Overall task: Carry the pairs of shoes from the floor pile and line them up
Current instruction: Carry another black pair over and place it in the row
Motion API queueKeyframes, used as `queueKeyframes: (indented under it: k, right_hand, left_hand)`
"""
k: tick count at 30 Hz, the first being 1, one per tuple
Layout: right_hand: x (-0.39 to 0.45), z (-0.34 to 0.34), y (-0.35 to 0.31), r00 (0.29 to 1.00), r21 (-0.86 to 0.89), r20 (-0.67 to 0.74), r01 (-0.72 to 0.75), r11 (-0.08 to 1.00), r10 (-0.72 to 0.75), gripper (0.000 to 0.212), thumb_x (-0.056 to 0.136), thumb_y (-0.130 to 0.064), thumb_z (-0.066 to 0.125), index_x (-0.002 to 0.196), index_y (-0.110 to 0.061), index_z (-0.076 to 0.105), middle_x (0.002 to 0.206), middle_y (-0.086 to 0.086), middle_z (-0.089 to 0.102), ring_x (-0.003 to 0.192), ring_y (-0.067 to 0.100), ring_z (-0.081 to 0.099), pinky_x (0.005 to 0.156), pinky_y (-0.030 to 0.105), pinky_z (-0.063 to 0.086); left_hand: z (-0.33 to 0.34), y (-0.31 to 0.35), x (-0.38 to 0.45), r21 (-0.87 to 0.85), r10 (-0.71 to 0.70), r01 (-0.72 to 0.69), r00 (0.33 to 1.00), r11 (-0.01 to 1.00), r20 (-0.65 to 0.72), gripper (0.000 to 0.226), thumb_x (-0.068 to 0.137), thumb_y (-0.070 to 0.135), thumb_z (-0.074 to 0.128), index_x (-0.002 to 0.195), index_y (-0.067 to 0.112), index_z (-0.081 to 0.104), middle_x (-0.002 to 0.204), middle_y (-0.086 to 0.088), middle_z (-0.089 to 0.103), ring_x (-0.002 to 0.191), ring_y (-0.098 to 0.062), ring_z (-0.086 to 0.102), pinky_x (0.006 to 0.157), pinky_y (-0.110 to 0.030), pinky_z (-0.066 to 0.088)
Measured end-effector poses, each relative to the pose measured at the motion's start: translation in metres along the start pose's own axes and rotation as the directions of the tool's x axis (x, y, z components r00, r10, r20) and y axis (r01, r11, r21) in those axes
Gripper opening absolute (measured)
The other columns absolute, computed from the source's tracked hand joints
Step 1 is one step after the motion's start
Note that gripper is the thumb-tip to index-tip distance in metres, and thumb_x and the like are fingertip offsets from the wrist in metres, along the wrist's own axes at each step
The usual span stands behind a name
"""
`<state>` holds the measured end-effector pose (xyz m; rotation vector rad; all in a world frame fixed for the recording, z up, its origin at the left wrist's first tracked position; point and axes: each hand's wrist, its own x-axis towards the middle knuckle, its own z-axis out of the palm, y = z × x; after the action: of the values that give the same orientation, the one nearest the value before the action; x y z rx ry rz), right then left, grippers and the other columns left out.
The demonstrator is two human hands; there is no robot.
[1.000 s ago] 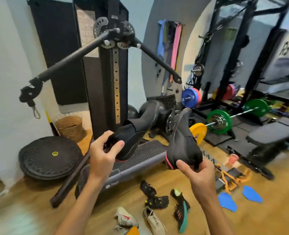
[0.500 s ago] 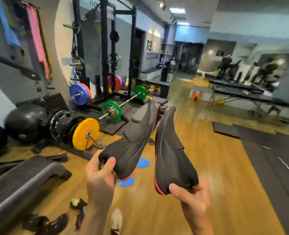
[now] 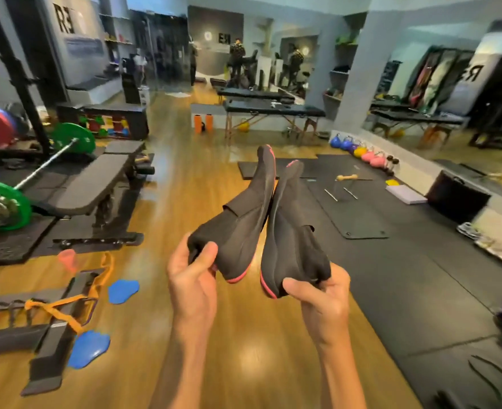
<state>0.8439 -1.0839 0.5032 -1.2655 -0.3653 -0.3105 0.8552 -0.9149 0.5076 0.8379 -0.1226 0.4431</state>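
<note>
I carry a pair of black shoes with pink sole edges, toes pointing up and away from me. My left hand (image 3: 192, 278) grips the heel of the left shoe (image 3: 241, 222). My right hand (image 3: 322, 293) grips the heel of the right shoe (image 3: 288, 228). The two shoes lean together and touch near their toes, held at chest height over the wooden floor (image 3: 232, 349). A few light shoes (image 3: 485, 240) lie in a line along the mirror wall at the right. The floor pile is out of view.
A weight bench (image 3: 96, 184) and a barbell with green plates (image 3: 5, 205) stand at the left. Blue pads (image 3: 123, 290) and an orange strap (image 3: 64, 305) lie on the floor. Black mats (image 3: 391, 276) cover the right side, with kettlebells (image 3: 362, 152) along the mirror.
My view has swung right, from the cable machine and the shoe pile to the open gym floor. Both hands keep their hold on the black shoes, which have come closer together.
</note>
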Motion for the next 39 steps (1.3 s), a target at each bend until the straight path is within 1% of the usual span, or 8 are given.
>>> queueKeyframes:
  k: [4,8,15,20,25,28,31,39]
  right_hand:
    - [0.083,-0.037,0.014,0.994,-0.085,-0.066,0.076,0.993,-0.082,0.037,0.055,-0.010,0.075,0.056,-0.003,0.039,0.059,0.007,0.034,0.058,0.026,0.030,0.056,0.033,0.027]
    - [0.168,-0.071,0.025,0.978,-0.164,-0.157,0.110,0.980,-0.136,0.033,0.058,0.004,0.070,0.062,0.011,0.038,0.059,0.020,0.033,0.062,0.032,0.035,0.059,0.042,0.029]
    - [0.279,-0.155,0.024,0.949,-0.273,-0.200,0.184,0.944,-0.243,0.015,0.066,0.009,0.066,0.067,0.011,0.051,0.064,0.021,0.050,0.067,0.027,0.052,0.065,0.036,0.041]
    - [0.327,-0.258,0.028,0.911,-0.330,-0.302,0.176,0.927,-0.281,0.030,0.064,-0.007,0.072,0.066,0.009,0.047,0.064,0.027,0.043,0.062,0.041,0.042,0.063,0.039,0.036]
    - [0.361,-0.374,0.016,0.898,-0.456,-0.360,0.068,0.887,-0.253,0.038,0.068,-0.006,0.073,0.058,-0.020,0.039,0.058,-0.008,0.036,0.056,0.014,0.034,0.055,0.024,0.029]
    - [0.384,-0.444,0.008,0.921,-0.517,-0.343,-0.023,0.855,-0.183,0.034,0.071,-0.015,0.072,0.059,-0.014,0.040,0.059,-0.010,0.037,0.057,0.012,0.035,0.054,0.022,0.030]
    - [0.412,-0.506,0.011,0.917,-0.560,-0.378,-0.118,0.820,-0.126,0.035,0.071,-0.010,0.069,0.060,-0.017,0.037,0.058,-0.011,0.033,0.056,0.010,0.032,0.053,0.022,0.027]
    - [0.507,-0.653,0.051,0.874,-0.689,-0.479,-0.321,0.650,-0.076,0.037,0.072,-0.013,0.069,0.062,-0.004,0.034,0.058,-0.007,0.032,0.055,0.007,0.030,0.051,0.023,0.023]
  left_hand:
    - [0.042,-0.054,0.084,-0.013,-0.076,0.078,0.992,0.997,0.101,0.009,0.074,0.007,0.058,0.082,0.009,0.058,0.080,-0.003,0.060,0.074,-0.014,0.050,0.062,-0.025,0.036]
    - [0.091,-0.096,0.173,-0.054,-0.098,0.114,0.966,0.992,0.241,0.006,0.075,0.004,0.056,0.080,0.008,0.056,0.079,-0.005,0.055,0.073,-0.014,0.047,0.063,-0.023,0.035]
    - [0.193,-0.202,0.269,-0.101,-0.197,0.260,0.887,0.960,0.418,0.009,0.077,0.003,0.056,0.084,0.009,0.052,0.083,-0.005,0.050,0.076,-0.015,0.046,0.065,-0.026,0.033]
    - [0.270,-0.305,0.300,-0.063,-0.230,0.304,0.825,0.951,0.516,0.017,0.081,0.004,0.056,0.071,0.014,0.046,0.074,-0.001,0.044,0.071,-0.013,0.044,0.066,-0.026,0.035]
    - [0.354,-0.395,0.328,0.219,-0.224,0.115,0.784,0.969,0.579,0.018,0.080,0.008,0.060,0.068,0.015,0.049,0.070,-0.003,0.039,0.068,-0.015,0.036,0.060,-0.027,0.031]
    - [0.397,-0.450,0.352,0.340,-0.179,-0.064,0.751,0.938,0.635,0.015,0.082,0.006,0.063,0.072,0.016,0.058,0.069,-0.001,0.049,0.068,-0.014,0.045,0.059,-0.026,0.037]
    - [0.435,-0.508,0.363,0.433,-0.168,-0.218,0.702,0.875,0.692,0.013,0.083,0.002,0.065,0.077,0.012,0.060,0.066,0.007,0.054,0.061,-0.001,0.049,0.055,-0.011,0.041]
    - [0.530,-0.683,0.425,0.461,-0.250,-0.217,0.608,0.860,0.753,0.016,0.087,0.007,0.064,0.085,0.022,0.064,0.076,0.009,0.064,0.074,-0.002,0.061,0.062,-0.011,0.049]
